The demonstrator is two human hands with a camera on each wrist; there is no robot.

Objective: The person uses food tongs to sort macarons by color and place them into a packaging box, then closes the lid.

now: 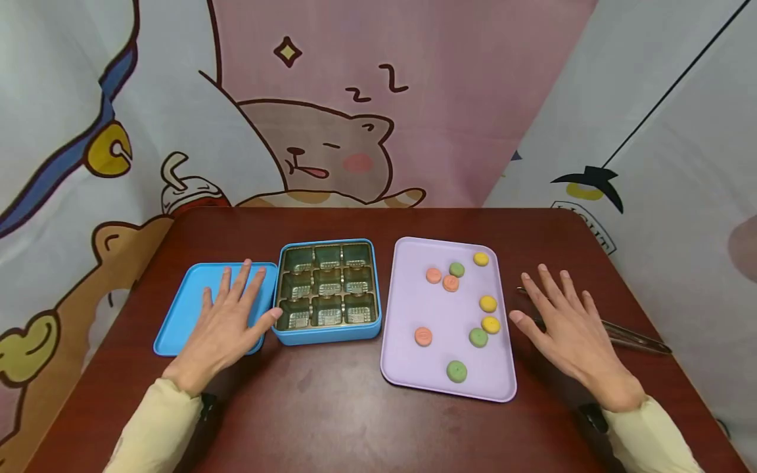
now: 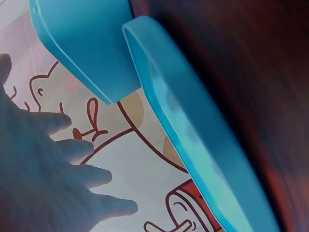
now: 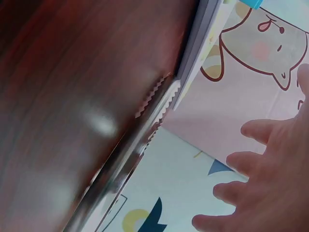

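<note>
My left hand (image 1: 227, 322), fingers spread and straight, hovers over the blue lid (image 1: 192, 299), which lies with its raised rim up on the table. Just right of it stands a blue box (image 1: 331, 336) with a divided insert (image 1: 327, 282) of bare compartments. Fingers apart, my right hand (image 1: 570, 335) is over metal tongs (image 1: 635, 338), whose serrated edge (image 3: 169, 99) shows in the right wrist view. Between the hands lies a lilac tray (image 1: 408, 295) bearing several round pieces: orange (image 1: 422, 336), green (image 1: 457, 371) and yellow (image 1: 490, 324). Neither hand holds anything.
Everything stands on a dark reddish-brown table (image 1: 331, 407). Behind it hangs a cloth (image 1: 461, 98) printed with cartoon animals. Pale yellow sleeves (image 1: 156, 424) cover both forearms.
</note>
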